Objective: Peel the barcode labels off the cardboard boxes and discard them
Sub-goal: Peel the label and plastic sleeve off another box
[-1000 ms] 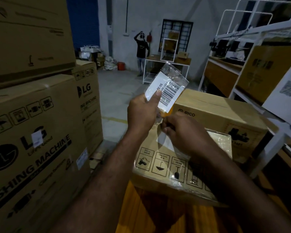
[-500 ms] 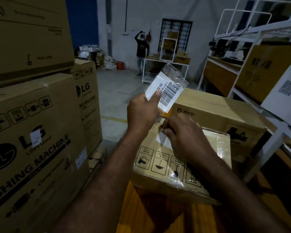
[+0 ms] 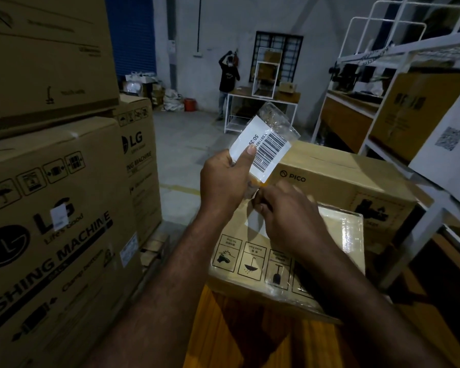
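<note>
My left hand (image 3: 225, 181) holds a white barcode label (image 3: 264, 150) upright, thumb pressed on its face; a strip of clear tape hangs on its top edge. Just below, my right hand (image 3: 290, 216) pinches something small at the label's lower end, over the top edge of a plastic-wrapped cardboard box (image 3: 348, 235) with handling symbols on its side. A pale bare patch shows on that box under my right hand. Behind it sits a PICO cardboard box (image 3: 337, 173).
Stacked LG washing machine cartons (image 3: 51, 208) rise close on my left, with small white stickers on them. A white metal rack (image 3: 398, 123) with boxes stands on the right. A yellow-orange surface (image 3: 250, 335) lies under the wrapped box. A person (image 3: 227, 78) stands by a far table.
My hands and the label have barely shifted; the label stays raised in my left hand and my right hand stays pinched below it.
</note>
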A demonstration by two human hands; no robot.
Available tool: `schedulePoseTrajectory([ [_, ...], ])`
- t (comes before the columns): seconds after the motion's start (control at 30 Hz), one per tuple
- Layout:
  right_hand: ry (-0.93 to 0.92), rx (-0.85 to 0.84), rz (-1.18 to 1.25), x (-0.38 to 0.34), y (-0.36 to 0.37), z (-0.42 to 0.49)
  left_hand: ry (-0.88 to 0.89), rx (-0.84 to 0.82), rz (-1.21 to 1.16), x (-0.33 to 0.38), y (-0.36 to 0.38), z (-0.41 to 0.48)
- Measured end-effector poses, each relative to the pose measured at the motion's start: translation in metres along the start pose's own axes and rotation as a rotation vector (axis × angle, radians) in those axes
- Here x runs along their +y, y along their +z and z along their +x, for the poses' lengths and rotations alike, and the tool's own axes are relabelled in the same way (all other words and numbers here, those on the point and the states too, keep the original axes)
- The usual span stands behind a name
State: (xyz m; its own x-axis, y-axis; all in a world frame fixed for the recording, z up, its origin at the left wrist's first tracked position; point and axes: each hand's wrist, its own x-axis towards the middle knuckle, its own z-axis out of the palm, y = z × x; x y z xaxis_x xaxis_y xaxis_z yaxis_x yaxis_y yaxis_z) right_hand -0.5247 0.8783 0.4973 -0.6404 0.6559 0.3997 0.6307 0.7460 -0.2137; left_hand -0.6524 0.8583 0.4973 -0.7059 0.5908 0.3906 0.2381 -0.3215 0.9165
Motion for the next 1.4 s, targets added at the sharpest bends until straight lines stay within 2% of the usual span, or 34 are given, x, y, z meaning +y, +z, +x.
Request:
schedulePoseTrajectory([
  [0.13,-0.001,-0.021,-0.031,-0.005,-0.001,-0.003,0.009,0.01,-0.013,-0.002,-0.003,-0.003],
  [0.33,-0.049,-0.14,-0.093,-0.009,-0.008,-0.007,0.035,-0.026,-0.012,-0.002,-0.004,-0.007],
  [0.4,-0.077,-0.081,-0.04,-0.001,-0.002,-0.013,0.024,-0.05,0.001,-0.001,-0.003,-0.008],
  [0.5,-0.048,0.112,0.23,0.009,0.003,-0.018,0.01,-0.072,-0.003,-0.002,-0.004,-0.01],
  [0.57,-0.01,0.129,0.308,0.011,0.004,-0.015,0.017,-0.061,-0.002,-0.003,-0.004,-0.01],
  [0.8,0.013,0.163,0.196,0.004,0.011,-0.007,0.021,-0.046,0.004,-0.004,-0.007,-0.011],
  [1.03,-0.093,0.072,-0.129,-0.002,0.004,-0.012,0.071,0.018,0.038,-0.005,-0.007,-0.015],
  [1.27,-0.193,0.087,-0.195,0.009,0.007,-0.049,0.08,0.039,0.092,-0.006,-0.005,-0.012],
  [1.4,-0.239,0.098,-0.181,0.021,0.006,-0.07,0.109,-0.009,0.176,-0.008,0.0,-0.018],
])
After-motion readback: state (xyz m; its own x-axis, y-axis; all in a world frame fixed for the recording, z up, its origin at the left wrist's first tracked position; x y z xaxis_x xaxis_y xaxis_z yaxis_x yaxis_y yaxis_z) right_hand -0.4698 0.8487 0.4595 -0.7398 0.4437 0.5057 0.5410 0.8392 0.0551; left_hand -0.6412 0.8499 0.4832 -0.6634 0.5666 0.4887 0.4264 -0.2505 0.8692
